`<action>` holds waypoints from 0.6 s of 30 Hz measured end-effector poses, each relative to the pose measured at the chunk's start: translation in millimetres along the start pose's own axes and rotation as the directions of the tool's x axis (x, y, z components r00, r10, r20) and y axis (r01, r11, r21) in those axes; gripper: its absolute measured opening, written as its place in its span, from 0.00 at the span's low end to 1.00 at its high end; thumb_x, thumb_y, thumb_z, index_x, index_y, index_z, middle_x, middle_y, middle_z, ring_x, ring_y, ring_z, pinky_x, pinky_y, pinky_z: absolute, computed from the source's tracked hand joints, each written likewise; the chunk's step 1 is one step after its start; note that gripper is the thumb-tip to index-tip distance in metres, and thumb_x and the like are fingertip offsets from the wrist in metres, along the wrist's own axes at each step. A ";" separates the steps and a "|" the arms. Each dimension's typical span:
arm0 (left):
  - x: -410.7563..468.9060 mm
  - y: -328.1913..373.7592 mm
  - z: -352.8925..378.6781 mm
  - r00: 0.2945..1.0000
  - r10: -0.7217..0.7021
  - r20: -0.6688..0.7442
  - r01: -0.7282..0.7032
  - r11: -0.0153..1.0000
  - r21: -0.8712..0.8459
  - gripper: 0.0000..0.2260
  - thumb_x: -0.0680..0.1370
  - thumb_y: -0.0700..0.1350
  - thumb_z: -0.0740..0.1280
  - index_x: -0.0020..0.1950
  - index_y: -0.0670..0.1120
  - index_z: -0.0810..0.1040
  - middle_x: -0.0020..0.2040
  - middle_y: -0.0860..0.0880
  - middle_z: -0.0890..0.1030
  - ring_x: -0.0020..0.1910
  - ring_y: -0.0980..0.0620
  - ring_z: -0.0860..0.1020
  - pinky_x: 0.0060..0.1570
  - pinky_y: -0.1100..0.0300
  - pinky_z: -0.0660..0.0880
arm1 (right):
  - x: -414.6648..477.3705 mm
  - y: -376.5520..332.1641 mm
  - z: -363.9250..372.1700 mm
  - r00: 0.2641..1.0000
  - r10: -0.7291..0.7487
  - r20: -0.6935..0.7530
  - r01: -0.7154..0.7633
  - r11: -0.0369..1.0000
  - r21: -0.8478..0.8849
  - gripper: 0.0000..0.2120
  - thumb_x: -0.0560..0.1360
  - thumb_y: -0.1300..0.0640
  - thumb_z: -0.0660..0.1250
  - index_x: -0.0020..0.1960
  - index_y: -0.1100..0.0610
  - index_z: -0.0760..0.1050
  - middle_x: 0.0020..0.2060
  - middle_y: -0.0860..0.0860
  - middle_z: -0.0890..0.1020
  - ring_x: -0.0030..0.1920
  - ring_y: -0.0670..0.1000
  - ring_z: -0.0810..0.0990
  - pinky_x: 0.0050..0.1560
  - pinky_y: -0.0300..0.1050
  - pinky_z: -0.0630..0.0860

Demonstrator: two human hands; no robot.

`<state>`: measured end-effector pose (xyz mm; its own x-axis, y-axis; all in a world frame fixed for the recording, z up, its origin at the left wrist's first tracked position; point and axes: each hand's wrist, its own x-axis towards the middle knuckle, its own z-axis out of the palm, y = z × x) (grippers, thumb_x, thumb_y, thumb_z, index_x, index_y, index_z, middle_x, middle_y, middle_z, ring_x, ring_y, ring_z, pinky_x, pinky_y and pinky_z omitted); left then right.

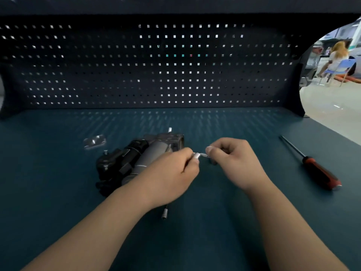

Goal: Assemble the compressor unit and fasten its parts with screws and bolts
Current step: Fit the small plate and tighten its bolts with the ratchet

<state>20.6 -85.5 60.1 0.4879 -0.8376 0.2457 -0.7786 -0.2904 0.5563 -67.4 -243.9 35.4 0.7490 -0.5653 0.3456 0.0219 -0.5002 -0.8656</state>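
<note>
Both hands, left hand [173,169] and right hand [232,159], pinched a small, probably slippery, metal bolt [199,154] by its ends in their fingers beside the seemingly heavy, rigid compressor [136,153].

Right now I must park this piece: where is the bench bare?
Bare bench lies between the right hand and the screwdriver, along the pegboard behind the compressor, and near left, this side of the bag. Crowded: the middle, where the left hand meets the right on a metal piece, with a socket by the left wrist.
</note>
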 end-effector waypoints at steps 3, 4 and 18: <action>-6.8 -9.1 0.0 0.994 0.056 -0.095 -0.063 0.995 -0.072 0.07 0.81 0.52 0.59 0.45 0.55 0.75 0.32 0.53 0.76 0.33 0.58 0.73 0.31 0.64 0.67 | -2.9 -2.4 -3.1 0.992 -0.019 0.122 0.014 0.999 0.041 0.03 0.72 0.58 0.72 0.41 0.51 0.80 0.32 0.44 0.79 0.33 0.42 0.74 0.34 0.35 0.71; -9.1 -13.5 -1.2 0.986 0.086 -0.140 -0.094 0.994 -0.054 0.07 0.80 0.52 0.59 0.49 0.56 0.76 0.34 0.53 0.77 0.34 0.58 0.74 0.32 0.65 0.67 | -3.2 -2.2 -5.2 0.991 -0.029 0.130 0.025 0.999 0.031 0.03 0.72 0.58 0.73 0.41 0.51 0.80 0.32 0.43 0.79 0.33 0.43 0.75 0.35 0.35 0.71; -19.7 -48.2 -21.0 0.974 0.136 -0.184 -0.142 0.990 -0.023 0.09 0.77 0.47 0.69 0.53 0.61 0.81 0.42 0.65 0.78 0.39 0.63 0.76 0.40 0.75 0.68 | -2.9 -10.4 -11.8 0.999 0.031 0.037 -0.037 0.981 0.192 0.17 0.64 0.42 0.67 0.26 0.53 0.71 0.25 0.50 0.76 0.25 0.50 0.63 0.25 0.39 0.60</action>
<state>56.8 -45.2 45.1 0.4419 -0.7699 0.4604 -0.8306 -0.1573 0.5341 -77.5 -244.8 47.7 0.7731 -0.5561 0.3051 0.1204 -0.3437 -0.9313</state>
